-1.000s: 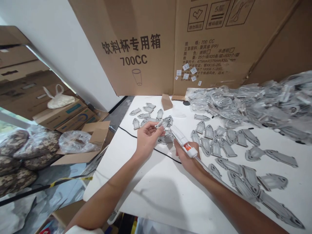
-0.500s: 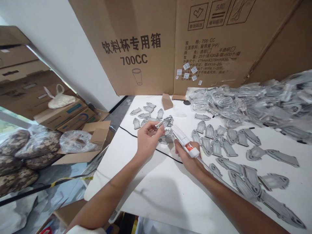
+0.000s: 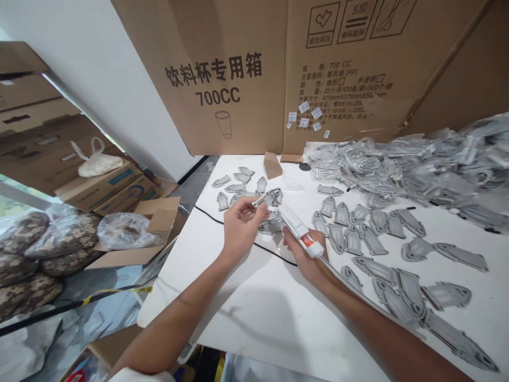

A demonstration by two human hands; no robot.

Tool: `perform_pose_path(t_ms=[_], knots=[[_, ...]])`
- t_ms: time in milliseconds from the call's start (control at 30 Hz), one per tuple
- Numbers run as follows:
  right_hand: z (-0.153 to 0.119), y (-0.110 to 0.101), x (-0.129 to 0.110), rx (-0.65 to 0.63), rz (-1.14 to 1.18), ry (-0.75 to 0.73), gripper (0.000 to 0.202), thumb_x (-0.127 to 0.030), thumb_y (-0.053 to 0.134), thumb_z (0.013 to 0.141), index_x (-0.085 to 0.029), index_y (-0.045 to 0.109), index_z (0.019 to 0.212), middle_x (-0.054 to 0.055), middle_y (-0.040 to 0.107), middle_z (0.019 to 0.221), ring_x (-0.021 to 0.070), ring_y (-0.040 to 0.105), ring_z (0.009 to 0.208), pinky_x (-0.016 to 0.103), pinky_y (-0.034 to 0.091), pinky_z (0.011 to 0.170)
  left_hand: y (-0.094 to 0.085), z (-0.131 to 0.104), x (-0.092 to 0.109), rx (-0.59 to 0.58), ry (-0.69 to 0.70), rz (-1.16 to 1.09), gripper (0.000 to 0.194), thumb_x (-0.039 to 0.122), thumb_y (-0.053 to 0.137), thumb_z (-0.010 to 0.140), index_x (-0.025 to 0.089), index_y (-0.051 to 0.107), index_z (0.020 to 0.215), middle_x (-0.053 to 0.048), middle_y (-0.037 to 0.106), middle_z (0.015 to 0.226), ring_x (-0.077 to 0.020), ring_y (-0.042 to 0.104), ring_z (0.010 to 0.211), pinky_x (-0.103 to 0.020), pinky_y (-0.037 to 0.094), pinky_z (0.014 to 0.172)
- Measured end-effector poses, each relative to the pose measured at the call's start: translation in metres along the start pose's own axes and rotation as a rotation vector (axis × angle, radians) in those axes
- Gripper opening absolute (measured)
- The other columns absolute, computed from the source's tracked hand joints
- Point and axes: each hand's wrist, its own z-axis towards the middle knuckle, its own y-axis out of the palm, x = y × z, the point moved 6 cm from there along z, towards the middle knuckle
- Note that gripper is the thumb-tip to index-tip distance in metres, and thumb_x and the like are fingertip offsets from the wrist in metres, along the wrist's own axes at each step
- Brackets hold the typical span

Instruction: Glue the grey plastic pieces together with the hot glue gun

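Near the middle of the white table [image 3: 254, 313], my left hand [image 3: 243, 225] pinches a small grey plastic part [image 3: 269, 198] between thumb and fingers, tilted above other grey parts. My right hand [image 3: 308, 252] is wrapped round a white glue-gun-like tool [image 3: 296, 225] with a red-orange patch, its tip pointing up and left, close to the held part. A cable runs from the tool's rear along my right forearm. Similar grey parts [image 3: 353, 240] lie in a group right of the tool, and a smaller group [image 3: 236, 188] lies beyond my left hand.
Bagged grey parts [image 3: 397, 159] are heaped at the back right. A large cardboard box [image 3: 238, 127] stands behind the table, with a small cardboard piece [image 3: 272, 165] before it. A black cable [image 3: 209, 215] crosses the table. An open carton [image 3: 131, 254] stands left of the table.
The tool in my right hand has shifted very slightly to the left. My left hand keeps its pinch on the grey part, nearly unmoved.
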Motion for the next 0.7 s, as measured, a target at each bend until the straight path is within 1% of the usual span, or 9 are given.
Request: perform_pose_path(t_ms=[100,200,267,367,433,500,600,700], knots=[[0.000,0.000,0.001,-0.009,0.019,0.017,0.050,-0.058,0.061,0.096,-0.018,0.064,0.065,0.001,0.061,0.058,0.0174,0.055,0.057,0.030,0.040,0.059,0.000,0.000,0.000,-0.019,0.006,0.013,0.026,0.040,0.084,0.083,0.019,0.074,0.095,-0.004,0.074,0.084,-0.0204,0.075,0.078,-0.034,0.063,0.079],[0.001,0.002,0.006,-0.020,0.061,0.085,0.051,-0.060,0.063,0.094,-0.018,0.066,0.065,0.002,0.063,0.060,0.0180,0.057,0.059,0.029,0.042,0.059,-0.001,0.001,0.001,-0.046,0.035,0.054,0.024,0.039,0.081,0.085,0.020,0.075,0.097,-0.004,0.074,0.086,-0.0200,0.074,0.081,-0.033,0.062,0.081],[0.003,0.005,0.013,-0.044,0.123,0.146,0.053,-0.063,0.065,0.091,-0.018,0.065,0.064,0.002,0.062,0.060,0.0174,0.057,0.059,0.028,0.042,0.058,-0.003,0.002,0.003,-0.052,0.089,0.125,0.021,0.037,0.079,0.088,0.020,0.076,0.099,-0.004,0.074,0.088,-0.0192,0.073,0.083,-0.032,0.060,0.081],[0.005,0.011,0.023,-0.088,0.226,0.220,0.053,-0.065,0.068,0.088,-0.018,0.064,0.065,0.000,0.058,0.059,0.0147,0.052,0.057,0.025,0.038,0.054,-0.004,0.002,0.010,-0.058,0.202,0.257,0.016,0.034,0.075,0.091,0.021,0.077,0.101,-0.004,0.075,0.090,-0.0176,0.070,0.083,-0.031,0.058,0.082],[0.005,0.012,0.025,-0.104,0.245,0.243,0.052,-0.064,0.069,0.088,-0.018,0.064,0.065,-0.001,0.056,0.058,0.0134,0.049,0.056,0.024,0.037,0.052,-0.004,0.001,0.014,-0.055,0.272,0.323,0.014,0.032,0.072,0.093,0.023,0.077,0.102,-0.003,0.075,0.091,-0.0168,0.068,0.081,-0.031,0.057,0.082],[0.005,0.012,0.024,-0.105,0.229,0.234,0.051,-0.063,0.069,0.088,-0.018,0.064,0.063,0.000,0.056,0.058,0.0133,0.050,0.056,0.024,0.037,0.052,-0.005,0.001,0.017,-0.025,0.316,0.370,0.011,0.029,0.071,0.093,0.023,0.077,0.101,-0.002,0.076,0.092,-0.0168,0.068,0.082,-0.031,0.056,0.083],[0.004,0.009,0.018,-0.073,0.187,0.177,0.052,-0.063,0.069,0.088,-0.018,0.066,0.062,0.001,0.060,0.059,0.0145,0.054,0.057,0.025,0.039,0.053,-0.010,0.005,0.015,0.048,0.293,0.394,0.010,0.029,0.072,0.092,0.023,0.077,0.098,-0.002,0.076,0.094,-0.0182,0.068,0.086,-0.034,0.054,0.086],[0.003,0.007,0.014,-0.049,0.185,0.143,0.049,-0.063,0.070,0.087,-0.018,0.071,0.067,0.003,0.064,0.063,0.0171,0.059,0.060,0.027,0.042,0.055,-0.019,0.012,0.005,0.117,0.168,0.296,0.014,0.033,0.076,0.088,0.022,0.076,0.097,-0.004,0.077,0.096,-0.0194,0.067,0.088,-0.034,0.052,0.085]])
